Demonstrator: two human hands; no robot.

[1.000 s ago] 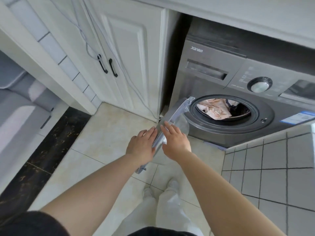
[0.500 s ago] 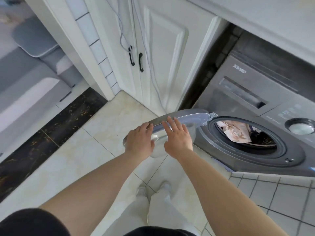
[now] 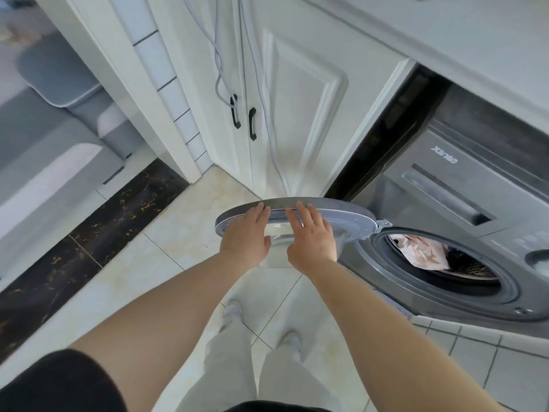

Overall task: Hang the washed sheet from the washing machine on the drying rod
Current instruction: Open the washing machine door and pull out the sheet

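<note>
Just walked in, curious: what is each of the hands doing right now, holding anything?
Left hand: open, fingers flat on the washing machine door, gripping nothing.
Right hand: open, fingers flat on the same door, gripping nothing.

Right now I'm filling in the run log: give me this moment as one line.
stage: door open | left hand: flat on washer door | right hand: flat on door | sheet: in drum, untouched

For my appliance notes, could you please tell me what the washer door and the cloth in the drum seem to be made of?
Washer door: apparently grey plastic rim, satin sheen, around a clear bowl, glass or plastic, undecidable. Sheet: soft, crumpled, pale pink woven fabric, matte; fibre unclear.
</note>
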